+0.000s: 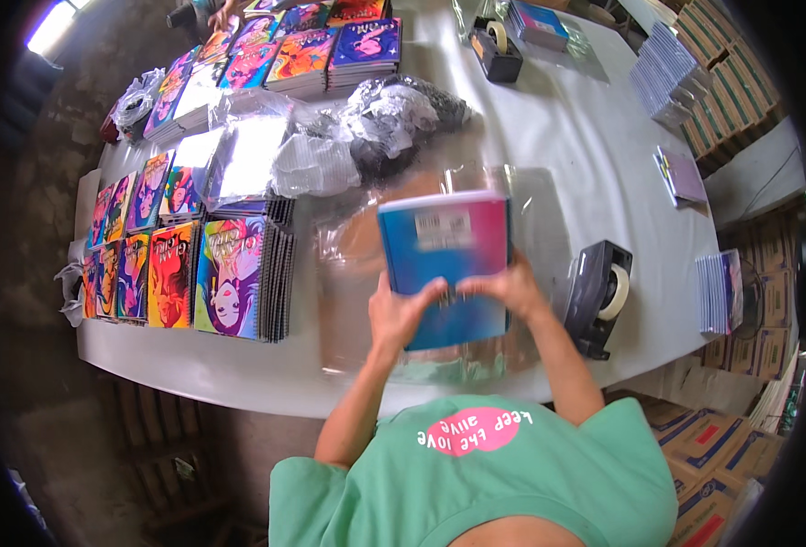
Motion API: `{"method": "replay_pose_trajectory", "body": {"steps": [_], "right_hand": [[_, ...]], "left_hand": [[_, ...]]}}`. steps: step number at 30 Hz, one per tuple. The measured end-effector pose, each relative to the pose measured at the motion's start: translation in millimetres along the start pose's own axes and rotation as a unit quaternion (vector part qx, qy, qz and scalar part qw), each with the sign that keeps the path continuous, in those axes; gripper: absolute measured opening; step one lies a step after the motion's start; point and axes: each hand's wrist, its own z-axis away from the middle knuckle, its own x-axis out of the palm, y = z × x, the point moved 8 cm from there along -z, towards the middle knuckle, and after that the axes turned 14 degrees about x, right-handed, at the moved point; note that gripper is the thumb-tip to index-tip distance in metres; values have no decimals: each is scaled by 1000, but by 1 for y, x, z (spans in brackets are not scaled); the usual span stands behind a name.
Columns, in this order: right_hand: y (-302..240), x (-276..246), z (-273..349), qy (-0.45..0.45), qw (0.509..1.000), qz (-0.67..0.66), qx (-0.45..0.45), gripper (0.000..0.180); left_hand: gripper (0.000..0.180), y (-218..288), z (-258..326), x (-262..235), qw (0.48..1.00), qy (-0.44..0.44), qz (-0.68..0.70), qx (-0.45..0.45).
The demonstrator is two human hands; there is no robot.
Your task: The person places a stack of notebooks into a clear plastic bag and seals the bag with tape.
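A blue-and-pink stack of notebooks (pixel 441 263), with a white barcode label on its top cover, is held between my two hands above the table. My left hand (pixel 397 308) grips its left edge, the thumb lying over the cover. On the opposite edge my right hand (pixel 514 290) does the same, and the two thumbs nearly meet near the middle. Beneath the stack, clear plastic bags (pixel 348 314) lie flat on the white table. A black tape dispenser (pixel 596 301) stands to the right of my right hand.
Rows of colourful spiral notebooks (pixel 230 273) cover the left side, with crumpled plastic (pixel 389 114) beside them. A second tape dispenser (pixel 496 50) stands at the far side. Notebook stacks (pixel 667 73) line the right edge, near cardboard boxes (pixel 726 68). Another person's hand (pixel 224 15) shows far left.
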Motion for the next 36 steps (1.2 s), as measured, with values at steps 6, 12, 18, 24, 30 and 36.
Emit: {"method": "replay_pose_trajectory", "body": {"steps": [6, 12, 18, 24, 30, 36], "right_hand": [[82, 10, -54, -96, 958, -20, 269, 48], [81, 14, -49, -96, 951, -76, 284, 48], [88, 17, -47, -91, 949, -107, 283, 47], [80, 12, -47, -54, 962, -80, 257, 49], [97, 12, -56, -68, 959, -88, 262, 56], [85, 6, -50, -78, 961, -106, 242, 53]], "left_hand": [[76, -36, -17, -13, 962, -61, -264, -12], [64, -97, 26, -35, 893, 53, -443, 64], [61, -72, 31, -36, 852, 111, -477, 184], [69, -27, 17, -61, 945, 87, -204, 241], [91, 21, -29, -43, 960, -253, 117, -6], [104, 52, -37, 6, 951, -289, 54, 95]]}}
